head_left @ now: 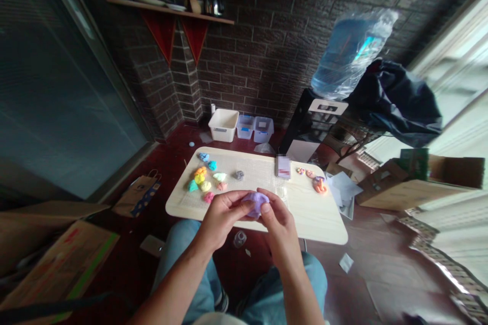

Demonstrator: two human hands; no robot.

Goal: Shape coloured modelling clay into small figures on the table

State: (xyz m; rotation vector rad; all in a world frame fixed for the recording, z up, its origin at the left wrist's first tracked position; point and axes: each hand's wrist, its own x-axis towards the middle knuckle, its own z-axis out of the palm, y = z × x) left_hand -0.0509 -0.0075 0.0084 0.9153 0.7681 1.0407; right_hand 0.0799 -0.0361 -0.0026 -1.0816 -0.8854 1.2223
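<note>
Between my two hands, above the table's near edge, is a lump of purple modelling clay (256, 204). My left hand (224, 213) grips it from the left with thumb and fingers. From the other side my right hand (277, 216) pinches it, the thumb pressed on its front. Beyond my left hand lie several soft clay lumps: a pink one (208, 197), a pale yellow one (205, 186), a green one (192, 186), an orange one (200, 171) and a grey one (239, 175). Shaped orange and purple clay (320, 185) rests at the table's right end.
The pale table (305, 221) stands before my knees. A pale box-shaped item (283, 166) sits at its far edge. Behind it are a white bin (223, 126), clear plastic boxes (263, 129) and a water dispenser (305, 127). Cardboard boxes (404, 185) stand right; a jar (240, 239) is below.
</note>
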